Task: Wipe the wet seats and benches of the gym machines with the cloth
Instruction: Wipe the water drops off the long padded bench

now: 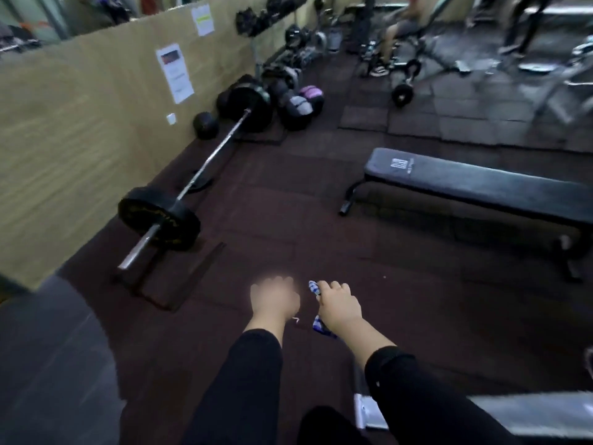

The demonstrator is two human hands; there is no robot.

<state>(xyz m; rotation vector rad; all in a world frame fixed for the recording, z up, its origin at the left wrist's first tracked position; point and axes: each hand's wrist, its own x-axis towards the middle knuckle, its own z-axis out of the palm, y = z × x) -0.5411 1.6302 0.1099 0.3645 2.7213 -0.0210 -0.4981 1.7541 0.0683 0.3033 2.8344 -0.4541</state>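
I see the flat bench point(481, 184) ahead and to the right of my hands, well apart from them, not yet wiped as far as I can judge. The loaded barbell point(179, 200) lies on the floor ahead-left; walking without looking, I could trip on its bar. My right hand point(340, 308) grips the blue checked cloth point(321, 324), bunched small, so it may wipe poorly unless unfolded. My left hand point(274, 300) is blurred, fingers seemingly curled, holding nothing I can make out.

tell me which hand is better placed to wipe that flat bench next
Right: the right hand already grips the cloth, and the bench lies on its side. The left hand holds no cloth.
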